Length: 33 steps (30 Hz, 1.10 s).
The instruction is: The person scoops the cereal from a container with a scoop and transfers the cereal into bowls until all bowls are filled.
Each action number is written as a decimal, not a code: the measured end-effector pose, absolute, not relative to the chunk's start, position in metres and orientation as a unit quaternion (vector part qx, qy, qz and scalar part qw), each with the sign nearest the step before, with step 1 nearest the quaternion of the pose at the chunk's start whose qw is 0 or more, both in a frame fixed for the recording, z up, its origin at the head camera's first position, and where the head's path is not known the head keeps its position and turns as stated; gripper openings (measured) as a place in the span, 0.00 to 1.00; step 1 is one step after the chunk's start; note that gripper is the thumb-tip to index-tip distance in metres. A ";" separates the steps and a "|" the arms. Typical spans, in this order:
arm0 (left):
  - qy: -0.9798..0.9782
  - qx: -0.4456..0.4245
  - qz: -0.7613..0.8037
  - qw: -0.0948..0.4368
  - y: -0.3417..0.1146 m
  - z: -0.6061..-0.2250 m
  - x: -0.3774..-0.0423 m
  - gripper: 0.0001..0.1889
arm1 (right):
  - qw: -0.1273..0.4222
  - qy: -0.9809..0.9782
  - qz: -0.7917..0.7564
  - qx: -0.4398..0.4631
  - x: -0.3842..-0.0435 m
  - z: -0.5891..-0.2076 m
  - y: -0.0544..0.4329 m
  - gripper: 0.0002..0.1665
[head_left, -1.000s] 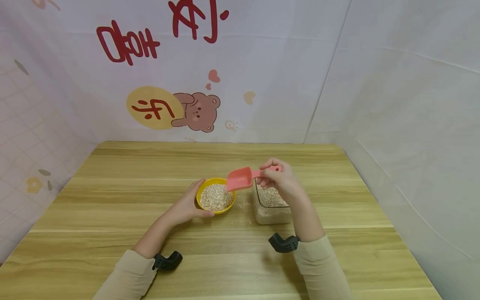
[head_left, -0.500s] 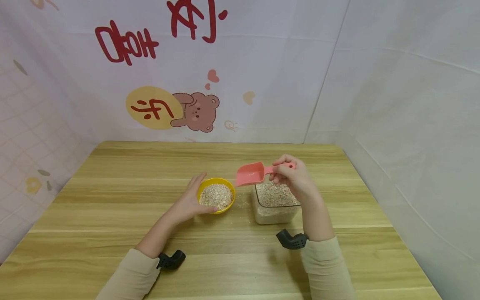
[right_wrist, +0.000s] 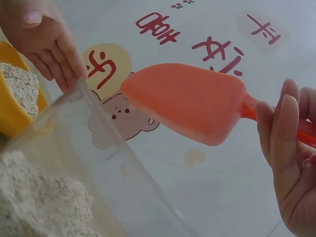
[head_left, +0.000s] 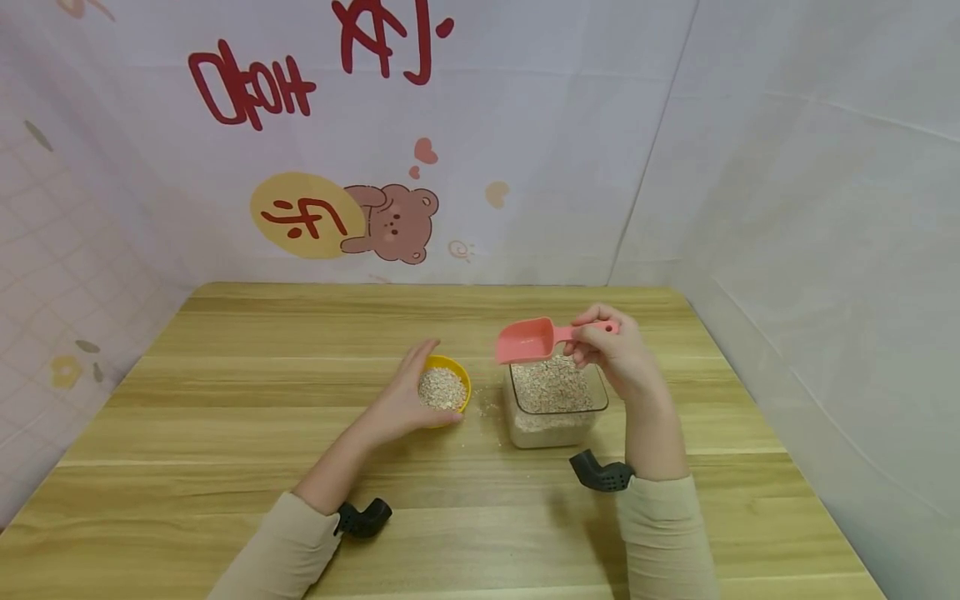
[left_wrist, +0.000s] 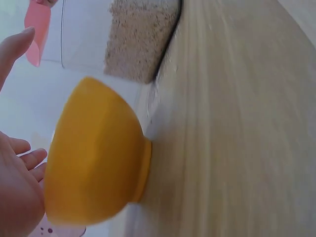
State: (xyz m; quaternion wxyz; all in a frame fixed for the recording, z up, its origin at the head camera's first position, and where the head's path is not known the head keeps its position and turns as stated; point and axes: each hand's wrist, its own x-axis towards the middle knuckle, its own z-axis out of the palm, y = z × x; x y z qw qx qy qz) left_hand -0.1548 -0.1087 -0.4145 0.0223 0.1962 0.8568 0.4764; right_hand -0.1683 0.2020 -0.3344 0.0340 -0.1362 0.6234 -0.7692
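Note:
A yellow bowl [left_wrist: 96, 158] of oat flakes [head_left: 442, 389] stands on the table. My left hand [head_left: 408, 397] is over its left side, fingers and thumb spread apart and not gripping it; whether the palm touches the rim I cannot tell. My right hand [head_left: 617, 350] pinches the handle of a pink scoop [head_left: 527, 340], held level above a clear square container [head_left: 555, 433] that is filled with more oats [right_wrist: 44, 202]. No oats show in the scoop in the head view.
Loose flakes [head_left: 489, 408] lie on the wooden table [head_left: 315, 329] between bowl and container. A printed white cloth [head_left: 555, 150] hangs behind the table, and another pale sheet [head_left: 810, 250] borders the right side.
My right hand has carried the scoop rightward, from the bowl's rim to above the container. My left hand has loosened from the bowl's side and shifted right over it; the bowl stays put.

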 end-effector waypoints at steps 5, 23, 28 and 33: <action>0.859 0.206 0.468 0.025 -0.096 -0.411 -0.155 0.61 | 0.029 0.637 -0.760 -0.124 -0.169 -0.334 0.210 0.10; 0.841 0.238 0.483 0.057 -0.051 -0.408 -0.154 0.62 | 0.024 0.690 -0.716 -0.103 -0.163 -0.338 0.231 0.02; 0.838 0.239 0.487 0.058 -0.042 -0.408 -0.155 0.62 | 0.026 0.704 -0.703 -0.100 -0.162 -0.339 0.235 0.05; 0.843 0.243 0.477 0.057 -0.037 -0.410 -0.157 0.63 | 0.021 0.727 -0.680 -0.094 -0.161 -0.340 0.238 0.05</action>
